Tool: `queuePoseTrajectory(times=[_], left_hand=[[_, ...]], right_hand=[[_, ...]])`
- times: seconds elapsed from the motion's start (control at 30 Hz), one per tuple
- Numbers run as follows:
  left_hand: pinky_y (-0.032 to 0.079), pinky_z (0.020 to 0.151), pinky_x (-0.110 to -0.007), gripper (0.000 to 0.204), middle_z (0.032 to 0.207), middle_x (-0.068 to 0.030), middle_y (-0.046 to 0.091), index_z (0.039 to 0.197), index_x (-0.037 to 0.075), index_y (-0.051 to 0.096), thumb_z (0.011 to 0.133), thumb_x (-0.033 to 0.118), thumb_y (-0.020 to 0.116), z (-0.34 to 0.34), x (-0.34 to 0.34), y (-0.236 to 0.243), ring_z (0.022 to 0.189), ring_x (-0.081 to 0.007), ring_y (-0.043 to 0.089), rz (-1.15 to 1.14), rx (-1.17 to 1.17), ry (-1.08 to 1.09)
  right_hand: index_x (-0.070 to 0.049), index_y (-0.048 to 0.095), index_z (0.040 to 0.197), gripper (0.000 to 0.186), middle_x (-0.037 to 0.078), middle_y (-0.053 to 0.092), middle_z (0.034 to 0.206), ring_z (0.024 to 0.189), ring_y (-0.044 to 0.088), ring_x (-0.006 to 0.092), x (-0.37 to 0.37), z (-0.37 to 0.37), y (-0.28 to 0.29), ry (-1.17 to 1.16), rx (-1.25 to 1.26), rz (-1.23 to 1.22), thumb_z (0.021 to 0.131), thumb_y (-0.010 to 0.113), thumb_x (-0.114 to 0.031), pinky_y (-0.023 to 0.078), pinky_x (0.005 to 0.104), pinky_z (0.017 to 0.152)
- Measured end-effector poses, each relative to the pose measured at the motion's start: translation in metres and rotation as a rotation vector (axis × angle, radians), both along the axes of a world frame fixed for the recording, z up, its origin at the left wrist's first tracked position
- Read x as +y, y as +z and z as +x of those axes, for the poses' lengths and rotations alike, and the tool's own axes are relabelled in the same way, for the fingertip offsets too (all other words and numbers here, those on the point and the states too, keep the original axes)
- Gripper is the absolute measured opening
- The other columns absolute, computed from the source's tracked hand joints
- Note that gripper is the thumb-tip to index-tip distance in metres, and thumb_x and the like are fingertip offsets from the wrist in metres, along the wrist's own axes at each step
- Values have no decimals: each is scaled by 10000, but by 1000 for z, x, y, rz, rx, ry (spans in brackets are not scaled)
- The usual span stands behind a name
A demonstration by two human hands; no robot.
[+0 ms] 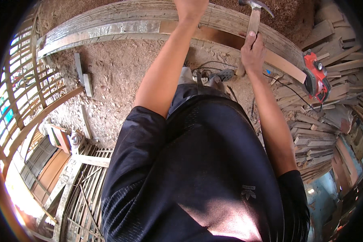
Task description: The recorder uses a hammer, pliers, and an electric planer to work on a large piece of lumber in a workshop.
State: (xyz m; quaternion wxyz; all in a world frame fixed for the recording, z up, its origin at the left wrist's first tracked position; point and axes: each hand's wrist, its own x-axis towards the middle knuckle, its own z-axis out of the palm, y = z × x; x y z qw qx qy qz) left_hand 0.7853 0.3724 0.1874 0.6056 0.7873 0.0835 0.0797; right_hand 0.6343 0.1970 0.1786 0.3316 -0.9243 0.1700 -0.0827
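Note:
My right hand point(253, 55) is wrapped round the wooden handle of a claw hammer point(254, 18), whose metal head points up toward the far edge. Below that hand lies a long, thin wooden board point(280, 64) on a thick, weathered beam point(226, 20) that spans the view. Stretched forward over the beam, my left hand point(190, 9) is cut off by the top edge. Its fingers are out of sight, so what it touches cannot be told. On the right end of the beam rests a red electric planer point(316, 76) with a black cord.
Piled wood offcuts point(318, 137) fill the right side. A slatted lattice point(28, 84) curves along the left. Wood shavings point(109, 76) cover the ground, with short grey wood pieces point(87, 84) on it. A sandal point(222, 75) shows beneath the beam near my feet.

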Motion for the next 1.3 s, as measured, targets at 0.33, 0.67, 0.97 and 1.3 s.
queuePoseTrajectory(times=[0.33,0.67,0.97,1.3], left_hand=[[536,725,-497,344,773,-247,707,819,-19,687,826,324,671,21,-20,-28,802,-403,721,233,249,-163],[490,604,-429,340,626,-118,631,742,-28,641,840,296,672,12,-19,-38,610,-241,638,138,312,1],[412,541,-366,310,590,-12,521,671,17,543,854,226,680,17,14,-23,568,-125,485,-62,78,104],[433,567,-366,229,666,-21,536,853,2,599,899,209,685,-3,14,-24,616,-141,509,-129,79,278]], right_hand=[[-5,509,907,313,223,660,708,686,622,495,-4,1,-11,55,-135,-50,1067,454,-269,487,561,675],[-10,492,862,287,234,602,644,658,606,486,-9,-1,-15,58,-178,-161,1052,496,-225,477,544,637],[-12,511,897,262,169,757,865,775,673,457,-5,1,-7,52,-88,-87,1053,473,-219,520,538,784],[-3,510,940,348,193,712,865,782,642,470,-10,-1,-19,30,-16,-66,1082,426,-309,483,545,729]])
